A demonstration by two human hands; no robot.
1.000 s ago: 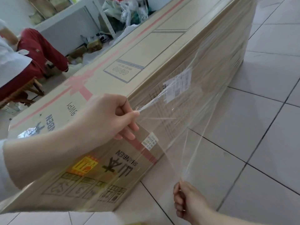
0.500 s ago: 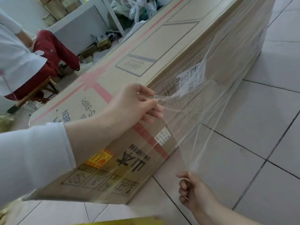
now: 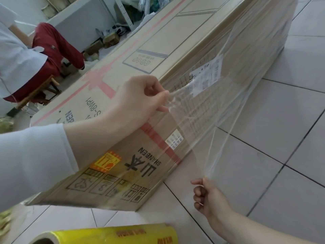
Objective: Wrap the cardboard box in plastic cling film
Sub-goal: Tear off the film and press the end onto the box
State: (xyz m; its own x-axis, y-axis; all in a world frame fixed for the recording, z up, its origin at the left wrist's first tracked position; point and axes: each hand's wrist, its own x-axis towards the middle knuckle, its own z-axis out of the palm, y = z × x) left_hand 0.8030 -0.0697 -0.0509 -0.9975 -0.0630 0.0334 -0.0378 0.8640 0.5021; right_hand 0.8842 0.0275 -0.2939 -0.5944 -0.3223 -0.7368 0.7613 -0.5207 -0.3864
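Cling film (image 3: 219, 111) pulled taut
Left hand (image 3: 139, 101) pinches its bunched top corner; right hand (image 3: 209, 198) (fisted, low) grips the bottom one. Clear and streaked, it veils the near side of the cardboard box (image 3: 158, 50) on the floor (image 3: 281, 120).

The gap beside the cardboard box's (image 3: 175, 41) right face is blocked by stretched cling film (image 3: 219, 106); beyond it, tiled floor (image 3: 281, 138) is left unobstructed.
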